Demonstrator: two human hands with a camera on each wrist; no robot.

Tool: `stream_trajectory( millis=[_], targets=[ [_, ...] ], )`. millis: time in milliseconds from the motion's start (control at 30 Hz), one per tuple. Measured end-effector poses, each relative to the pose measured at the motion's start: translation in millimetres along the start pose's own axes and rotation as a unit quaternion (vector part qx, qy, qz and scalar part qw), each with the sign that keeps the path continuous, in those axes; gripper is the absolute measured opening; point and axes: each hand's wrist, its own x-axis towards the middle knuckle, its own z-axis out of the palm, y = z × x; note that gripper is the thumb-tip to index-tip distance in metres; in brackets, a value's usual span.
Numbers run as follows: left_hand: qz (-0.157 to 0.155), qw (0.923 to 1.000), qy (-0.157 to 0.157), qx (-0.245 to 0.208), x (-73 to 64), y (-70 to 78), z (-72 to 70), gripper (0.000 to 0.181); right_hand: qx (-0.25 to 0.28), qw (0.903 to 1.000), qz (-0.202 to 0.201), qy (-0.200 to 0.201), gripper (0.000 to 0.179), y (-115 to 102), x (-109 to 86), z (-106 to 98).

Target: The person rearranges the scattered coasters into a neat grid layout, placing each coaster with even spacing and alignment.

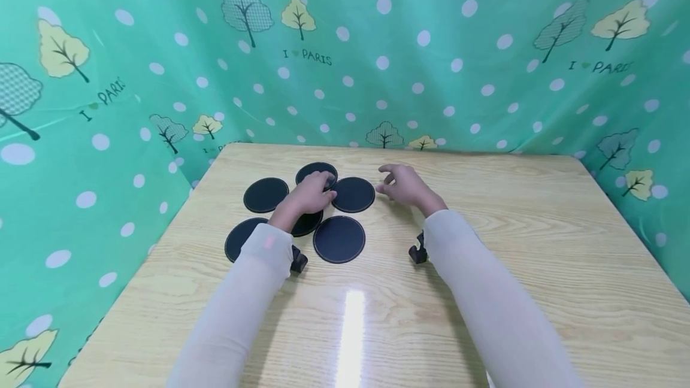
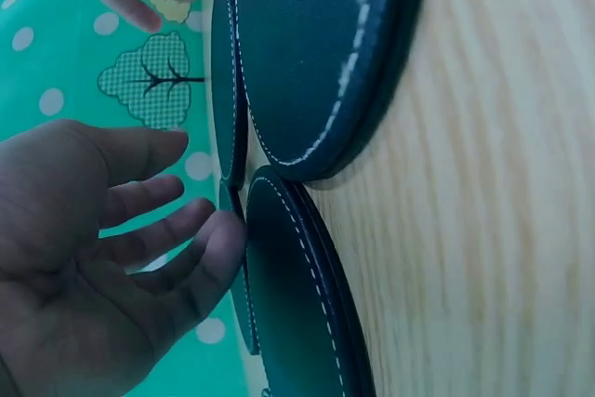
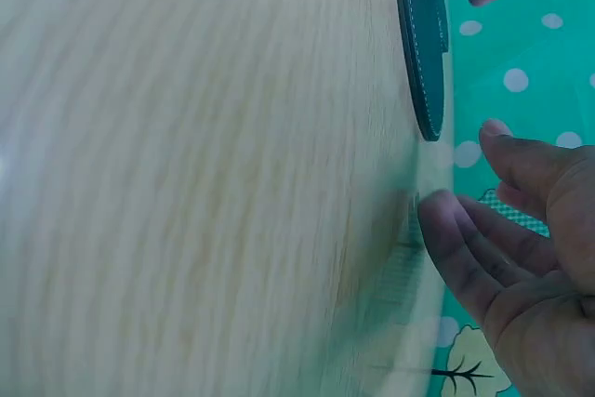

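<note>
Several round black coasters with pale stitched rims lie flat in a cluster on the table. My left hand (image 1: 311, 193) is over the middle of them, fingers loosely bent and holding nothing. It partly covers the back coaster (image 1: 312, 168) and the middle coaster (image 1: 306, 224). In the left wrist view, the thumb tip overlaps the edge of a coaster (image 2: 293, 295); I cannot tell whether they touch. Just right of the right-hand coaster (image 1: 353, 195), my right hand (image 1: 405, 185) hovers with parted, slightly bent fingers and nothing between them. The right wrist view shows it apart from the coaster (image 3: 423, 53).
Other coasters lie at the left (image 1: 264, 194), front left (image 1: 239, 239) and front right (image 1: 339, 239). The pale wooden table (image 1: 528, 214) extends to the right. A green dotted cloth (image 1: 458, 94) hangs behind and along the sides.
</note>
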Motion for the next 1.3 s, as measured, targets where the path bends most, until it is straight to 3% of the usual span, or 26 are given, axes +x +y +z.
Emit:
stream_trajectory(
  millis=[133, 267, 367, 533, 833, 1133, 1300],
  targets=[
    [-0.019, 0.9973, 0.006, -0.071, 5.9, -3.4, 0.0, 0.044, 0.043, 0.9988, 0.021, -0.008, 0.054, -1.1, 4.9, 2.6],
    [-0.055, 0.9879, 0.013, -0.144, 10.0, -8.7, 2.3, 0.04, 0.081, 0.9957, 0.044, -0.01, 0.049, -3.5, 10.5, 8.7],
    [-0.069, 0.9855, 0.022, -0.154, 11.4, -10.2, 3.7, 0.038, 0.1, 0.9929, 0.064, -0.011, 0.045, -7.0, 14.1, 13.1],
    [-0.084, 0.9836, 0.04, -0.155, 10.6, -4.3, 3.1, 0.033, 0.086, 0.9934, 0.076, -0.006, 0.041, -11.9, 17.9, 14.1],
    [-0.125, 0.9521, 0.056, -0.273, 11.6, -0.4, 6.4, 0.034, 0.086, 0.992, 0.092, 0.006, 0.038, -18.5, 19.2, 16.2],
    [-0.159, 0.9226, 0.062, -0.346, 15.7, 0.7, 9.3, 0.037, 0.206, 0.9659, 0.155, 0.019, 0.035, -22.8, 17.3, 17.7],
    [-0.174, 0.9205, 0.076, -0.341, 15.3, 3.2, 9.2, 0.037, 0.234, 0.9554, 0.18, 0.02, 0.033, -22.5, 18.5, 18.2]
  ],
)
